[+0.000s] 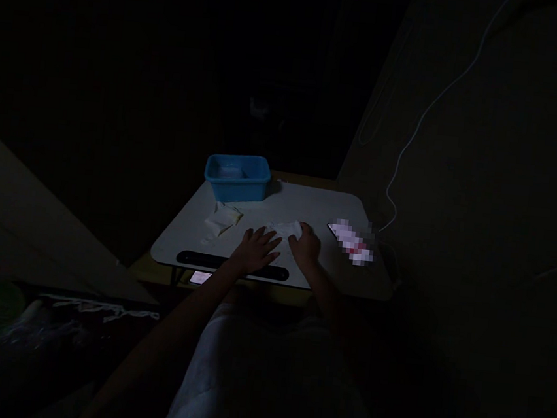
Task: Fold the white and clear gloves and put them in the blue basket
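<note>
The scene is very dark. A small white cloth [284, 228] lies on a pale lap table [308, 205]. My left hand [256, 247] rests flat on the table with its fingers spread, touching the cloth's near left edge. My right hand [305, 244] sits curled at the cloth's right end, fingers bent onto it. Another crumpled white cloth [221, 222] lies to the left, apart from both hands.
A blue plastic tub [237, 176] stands at the table's far left. A phone with a lit screen [351, 241] lies at the right edge, with a white cable [416, 133] running up the wall. A dark slot [233, 265] runs along the near edge.
</note>
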`<move>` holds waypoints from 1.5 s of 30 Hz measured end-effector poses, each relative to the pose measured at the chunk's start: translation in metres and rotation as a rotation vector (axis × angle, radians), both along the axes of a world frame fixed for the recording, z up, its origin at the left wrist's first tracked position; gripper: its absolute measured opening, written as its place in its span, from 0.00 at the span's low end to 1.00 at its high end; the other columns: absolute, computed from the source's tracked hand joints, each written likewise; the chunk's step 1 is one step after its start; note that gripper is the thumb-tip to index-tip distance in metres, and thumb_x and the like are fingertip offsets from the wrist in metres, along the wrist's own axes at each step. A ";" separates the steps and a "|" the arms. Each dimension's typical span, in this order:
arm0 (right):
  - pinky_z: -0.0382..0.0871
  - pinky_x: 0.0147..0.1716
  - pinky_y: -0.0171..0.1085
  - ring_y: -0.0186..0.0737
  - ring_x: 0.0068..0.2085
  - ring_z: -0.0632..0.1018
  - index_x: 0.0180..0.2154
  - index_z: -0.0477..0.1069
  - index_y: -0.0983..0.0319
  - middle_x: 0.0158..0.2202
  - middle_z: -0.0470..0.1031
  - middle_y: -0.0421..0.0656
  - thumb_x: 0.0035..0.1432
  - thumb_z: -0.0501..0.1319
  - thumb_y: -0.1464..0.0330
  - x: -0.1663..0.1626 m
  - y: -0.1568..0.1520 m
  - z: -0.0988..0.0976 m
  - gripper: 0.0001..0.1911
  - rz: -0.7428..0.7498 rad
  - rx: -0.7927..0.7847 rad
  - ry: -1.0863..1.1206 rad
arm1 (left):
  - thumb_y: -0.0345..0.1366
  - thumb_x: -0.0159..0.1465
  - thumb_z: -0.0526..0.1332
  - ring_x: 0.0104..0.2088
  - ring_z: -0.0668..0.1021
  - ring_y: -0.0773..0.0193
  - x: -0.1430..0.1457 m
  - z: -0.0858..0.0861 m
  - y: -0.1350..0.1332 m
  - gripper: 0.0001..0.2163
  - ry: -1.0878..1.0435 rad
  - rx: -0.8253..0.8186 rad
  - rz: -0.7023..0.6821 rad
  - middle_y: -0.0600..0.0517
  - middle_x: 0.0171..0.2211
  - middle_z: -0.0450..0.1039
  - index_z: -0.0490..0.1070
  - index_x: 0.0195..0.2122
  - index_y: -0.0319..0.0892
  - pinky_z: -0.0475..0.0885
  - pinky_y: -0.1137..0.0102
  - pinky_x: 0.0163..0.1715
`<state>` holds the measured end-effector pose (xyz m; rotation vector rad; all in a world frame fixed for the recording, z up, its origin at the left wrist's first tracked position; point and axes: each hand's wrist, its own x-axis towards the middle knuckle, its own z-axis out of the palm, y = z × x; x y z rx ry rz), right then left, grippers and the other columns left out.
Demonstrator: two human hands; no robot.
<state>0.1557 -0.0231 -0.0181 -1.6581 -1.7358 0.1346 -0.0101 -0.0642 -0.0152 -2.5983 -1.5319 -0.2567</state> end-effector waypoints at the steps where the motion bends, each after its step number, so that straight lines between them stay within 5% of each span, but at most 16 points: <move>1: 0.64 0.45 0.39 0.44 0.44 0.73 0.47 0.66 0.64 0.44 0.73 0.49 0.49 0.56 0.70 0.000 0.000 0.000 0.21 -0.002 -0.008 -0.006 | 0.47 0.64 0.46 0.60 0.56 0.48 0.000 0.001 0.000 0.22 0.003 -0.008 0.003 0.50 0.60 0.55 0.55 0.59 0.50 0.53 0.50 0.53; 12: 0.65 0.41 0.37 0.41 0.39 0.74 0.43 0.71 0.64 0.37 0.75 0.48 0.51 0.53 0.71 0.005 0.009 -0.008 0.17 0.073 0.167 0.107 | 0.46 0.64 0.45 0.59 0.57 0.45 0.018 0.000 -0.011 0.22 -0.046 0.000 0.079 0.46 0.60 0.55 0.57 0.58 0.47 0.54 0.47 0.52; 23: 0.63 0.32 0.34 0.39 0.31 0.74 0.32 0.75 0.63 0.28 0.76 0.46 0.50 0.56 0.66 0.002 -0.002 0.001 0.11 0.014 0.057 -0.076 | 0.48 0.64 0.44 0.59 0.57 0.45 0.018 -0.004 -0.011 0.23 -0.054 0.027 0.072 0.47 0.60 0.56 0.56 0.58 0.48 0.55 0.47 0.51; 29: 0.62 0.30 0.32 0.36 0.29 0.73 0.37 0.73 0.63 0.26 0.75 0.43 0.54 0.52 0.65 0.004 0.001 -0.003 0.14 0.016 0.060 0.010 | 0.48 0.64 0.45 0.58 0.58 0.45 0.018 -0.001 -0.014 0.22 -0.040 0.042 0.066 0.45 0.59 0.56 0.57 0.58 0.49 0.55 0.48 0.51; 39: 0.66 0.27 0.31 0.33 0.26 0.73 0.34 0.72 0.59 0.24 0.73 0.38 0.52 0.55 0.63 -0.017 0.001 -0.003 0.10 0.197 0.073 0.273 | 0.47 0.63 0.47 0.59 0.57 0.45 0.018 0.000 -0.014 0.21 -0.113 0.015 0.061 0.44 0.59 0.56 0.60 0.55 0.47 0.55 0.46 0.52; 45: 0.66 0.35 0.32 0.34 0.33 0.74 0.33 0.74 0.59 0.32 0.75 0.41 0.54 0.55 0.67 -0.017 -0.004 -0.001 0.09 0.369 0.160 0.062 | 0.32 0.60 0.47 0.51 0.68 0.58 0.011 0.001 -0.006 0.17 -0.448 0.004 0.113 0.40 0.51 0.66 0.64 0.49 0.35 0.64 0.60 0.50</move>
